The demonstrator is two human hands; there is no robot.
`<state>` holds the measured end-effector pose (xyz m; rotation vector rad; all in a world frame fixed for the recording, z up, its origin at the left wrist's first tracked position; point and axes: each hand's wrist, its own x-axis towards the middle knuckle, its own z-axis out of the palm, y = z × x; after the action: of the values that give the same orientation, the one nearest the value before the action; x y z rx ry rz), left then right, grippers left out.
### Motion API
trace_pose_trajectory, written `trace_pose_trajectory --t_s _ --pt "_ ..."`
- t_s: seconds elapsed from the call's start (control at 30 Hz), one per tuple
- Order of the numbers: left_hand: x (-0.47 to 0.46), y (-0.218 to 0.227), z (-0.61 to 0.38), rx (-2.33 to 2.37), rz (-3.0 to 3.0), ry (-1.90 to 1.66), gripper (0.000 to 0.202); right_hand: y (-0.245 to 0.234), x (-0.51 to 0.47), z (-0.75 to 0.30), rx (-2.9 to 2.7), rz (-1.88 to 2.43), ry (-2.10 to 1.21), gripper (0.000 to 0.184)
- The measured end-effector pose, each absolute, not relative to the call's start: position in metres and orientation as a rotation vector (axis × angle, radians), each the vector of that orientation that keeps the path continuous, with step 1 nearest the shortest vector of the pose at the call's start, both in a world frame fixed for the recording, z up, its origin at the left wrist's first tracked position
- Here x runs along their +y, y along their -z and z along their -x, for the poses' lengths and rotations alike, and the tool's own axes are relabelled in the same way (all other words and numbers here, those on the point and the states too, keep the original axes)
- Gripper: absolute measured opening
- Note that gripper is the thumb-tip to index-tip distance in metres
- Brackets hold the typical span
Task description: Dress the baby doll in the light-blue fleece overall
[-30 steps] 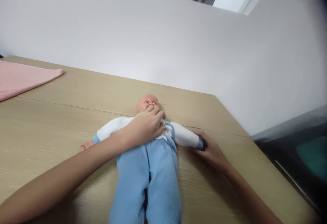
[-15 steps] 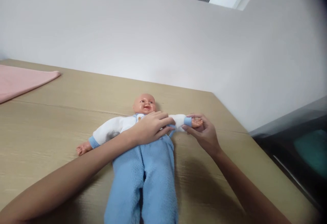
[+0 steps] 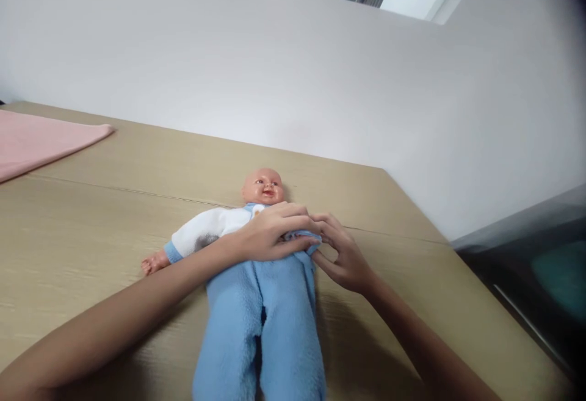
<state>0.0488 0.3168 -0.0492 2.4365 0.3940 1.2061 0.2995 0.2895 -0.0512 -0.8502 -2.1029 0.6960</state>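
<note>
A baby doll (image 3: 264, 187) lies face up on the table in a white-sleeved top and fuzzy blue overalls (image 3: 235, 328). Across its chest rests my left hand (image 3: 274, 230), fingers closed on a blue edge of the outfit (image 3: 303, 236) at the doll's side. My right hand (image 3: 341, 253) meets it there, fingertips curled on the same bunched cloth. The doll's arm on that side is hidden by my hands. Its other arm (image 3: 196, 233), dark-smudged on the sleeve, stretches out toward the left.
The wooden table (image 3: 114, 218) has a seam running across it. A pink cloth (image 3: 46, 138) lies at the far left. A white wall (image 3: 256, 71) rises behind the table, and something dark with a teal patch (image 3: 563, 276) stands past the right edge.
My right hand has moved left from the doll's cuff to its side, beside my left hand. The doll's outstretched sleeve and hand there no longer show. My left hand stays on the chest.
</note>
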Motion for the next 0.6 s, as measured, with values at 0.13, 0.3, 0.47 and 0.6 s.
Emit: trace_pose_trajectory --t_s 0.13,0.3,0.47,0.6 --pt "0.321 0.049 -0.052 0.506 -2.179 -1.247 0.022 0.057 0.280 -0.299 -2.085 0.811 -0.745 0.015" --pt "0.330 0.057 -0.056 0.650 -2.163 -1.176 0.022 0.081 0.274 -0.284 -1.489 0.900 -1.275 0.037" --pt "0.331 0.064 -0.058 0.797 -2.245 -1.059 0.020 0.096 0.276 -0.276 -1.103 0.950 -1.490 0.050" --pt "0.331 0.064 -0.059 0.869 -2.232 -1.034 0.020 0.103 0.279 -0.281 -1.167 1.097 -1.295 0.043"
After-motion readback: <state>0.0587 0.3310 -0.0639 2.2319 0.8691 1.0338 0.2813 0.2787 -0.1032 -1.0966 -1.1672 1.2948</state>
